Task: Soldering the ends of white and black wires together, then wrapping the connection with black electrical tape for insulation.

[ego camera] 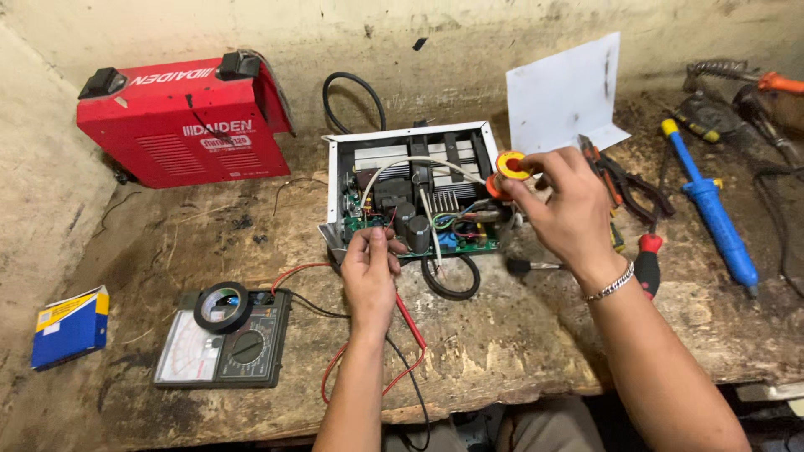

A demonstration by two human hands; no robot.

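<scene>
An opened electronic unit (416, 188) with a circuit board, capacitors and heat sinks lies in a white metal case on the workbench. My left hand (370, 272) rests at the case's near edge, fingertips on the board's green front left corner. My right hand (563, 205) is raised at the case's right side and pinches a small yellow and orange spool (508, 166) between thumb and fingers. A silver bracelet circles that wrist.
A red welding machine case (184, 121) stands back left. An analog multimeter (224, 339) with a tape roll (222, 306) on it and red and black leads (410, 326) lies front left. Pliers (624, 180), a red screwdriver (646, 264), a blue soldering iron (712, 205), white paper (565, 92) and a blue box (71, 326) are around.
</scene>
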